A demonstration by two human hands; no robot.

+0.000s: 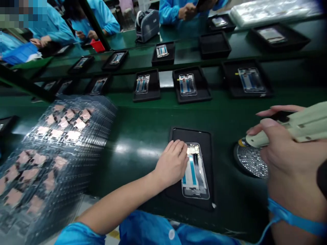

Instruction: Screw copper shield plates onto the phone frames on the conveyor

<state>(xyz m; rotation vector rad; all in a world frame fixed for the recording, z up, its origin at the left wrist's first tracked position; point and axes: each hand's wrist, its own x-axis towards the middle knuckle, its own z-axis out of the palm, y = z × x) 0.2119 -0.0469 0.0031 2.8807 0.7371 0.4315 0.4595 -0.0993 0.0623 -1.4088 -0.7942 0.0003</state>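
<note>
The left hand (171, 162) is laid flat, fingers together, on the upper end of a phone frame (194, 180), which is seated in a black tray (201, 139) near the front edge of the green workbench (138, 170). No grip is taken; the frame appears to be pressed down by the hand so that it cannot shift in the tray. The right hand (288, 149) is clamped around the body of a pale electric screwdriver (298, 127), which is held nearly level with its tip directed at the rim of a round mesh dish (251, 161). The dish is placed just beside the tray, apparently to be within short reach of the tip; whether the two touch cannot be told. A blue wrist strap (293, 216) is worn on the right wrist, presumably as an anti-static measure. A tall, blurred stack of clear plastic trays (51, 153), holding copper-coloured pads (79, 124), is set toward the left end of the workbench. Further phone frames (251, 80) are laid out in black trays across the far part of the workbench, spaced apart, it seems, to keep each unit separate. A co-worker's hands (187, 12) are seen beyond the far edge.
</note>
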